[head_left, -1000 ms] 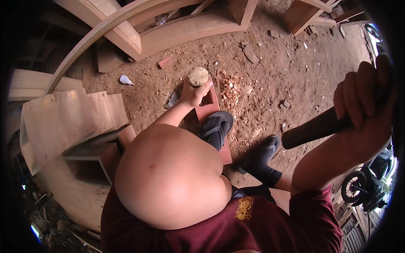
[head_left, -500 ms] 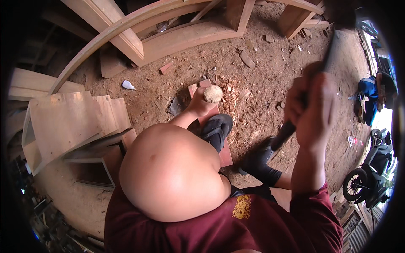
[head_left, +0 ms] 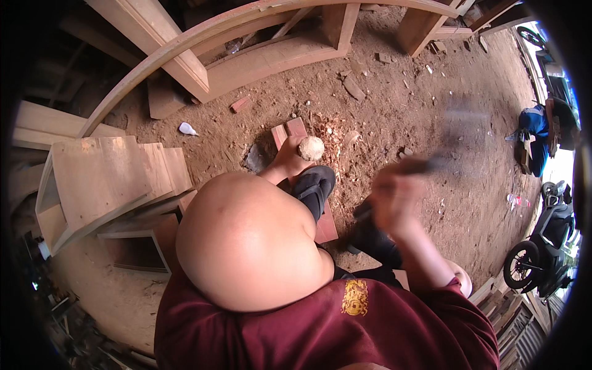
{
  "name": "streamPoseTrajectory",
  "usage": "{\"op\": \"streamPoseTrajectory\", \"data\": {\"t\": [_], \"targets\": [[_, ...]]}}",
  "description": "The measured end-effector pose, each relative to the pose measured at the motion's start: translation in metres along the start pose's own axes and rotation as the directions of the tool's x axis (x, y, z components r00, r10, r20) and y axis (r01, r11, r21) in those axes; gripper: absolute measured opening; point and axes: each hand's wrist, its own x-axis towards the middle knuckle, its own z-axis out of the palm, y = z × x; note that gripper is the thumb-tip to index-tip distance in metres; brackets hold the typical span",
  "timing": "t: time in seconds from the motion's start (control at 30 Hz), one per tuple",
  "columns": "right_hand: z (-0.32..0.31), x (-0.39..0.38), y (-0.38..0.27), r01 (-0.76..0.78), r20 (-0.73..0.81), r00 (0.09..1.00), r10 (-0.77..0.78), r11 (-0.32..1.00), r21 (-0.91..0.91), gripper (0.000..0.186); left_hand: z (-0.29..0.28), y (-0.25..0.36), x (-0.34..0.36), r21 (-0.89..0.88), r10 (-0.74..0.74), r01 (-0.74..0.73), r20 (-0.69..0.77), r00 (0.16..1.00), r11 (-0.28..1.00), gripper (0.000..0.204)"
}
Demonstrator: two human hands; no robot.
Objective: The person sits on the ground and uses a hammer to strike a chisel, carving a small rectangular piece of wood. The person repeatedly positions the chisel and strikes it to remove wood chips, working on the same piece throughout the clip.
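My left hand (head_left: 288,160) is closed around a chisel (head_left: 311,148). Only the round, pale, battered top of its handle shows; the blade is hidden below. Under that hand lies a reddish wooden board (head_left: 327,226) on the ground, with my foot in a dark sandal (head_left: 316,185) resting on it. My right hand (head_left: 399,198) grips the dark handle of a hammer (head_left: 425,165), raised to the right of the chisel and apart from it. The hammer's head is smeared by motion. Fresh wood shavings (head_left: 333,132) lie beside the board.
A curved wooden frame (head_left: 246,18) arches across the far side. Stacked wooden panels (head_left: 102,179) stand at the left. A small white bottle (head_left: 188,129) and wood scraps lie on the dirt floor. At the right are a motorcycle (head_left: 539,246) and a person in blue (head_left: 535,132).
My right hand has swung the hammer down and leftward toward the chisel. My left hand keeps the chisel in nearly the same place.
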Motion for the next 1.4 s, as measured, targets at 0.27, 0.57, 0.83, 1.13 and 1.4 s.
{"op": "streamPoseTrajectory", "data": {"t": [0.27, 0.57, 0.83, 1.13, 1.4], "targets": [[0.038, -0.124, 0.123, -0.763, 0.349, 0.624, 0.699, 0.45, 0.463, 0.032, 0.039, 0.011, -0.041, 0.123, 0.429, -0.519, 0.423, 0.798, 0.846, 0.02], [-0.005, -0.047, 0.09, -0.775, 0.165, 0.581, 0.797, 0.478, 0.414, 0.035, -0.03, -0.027, 0.0, -0.351, -0.112, 0.058, -0.136, 0.984, 0.935, 0.017], [-0.074, 0.052, -0.002, -0.204, -0.164, 0.894, 0.416, 0.706, 0.679, 0.039, -0.025, -0.026, 0.007, -0.177, -0.022, -0.004, -0.145, 0.989, 0.984, 0.019], [0.045, 0.009, 0.027, -0.441, 0.379, 0.715, 0.587, 0.8, -0.406, 0.03, -0.014, -0.03, 0.017, 0.259, 0.238, -0.224, -0.025, 0.971, 0.94, 0.021], [0.013, 0.019, -0.008, -0.224, 0.085, 0.972, 0.221, 0.974, 0.03, 0.034, -0.005, -0.018, -0.002, -0.06, 0.014, -0.013, 0.018, 1.0, 0.998, 0.013]]}}
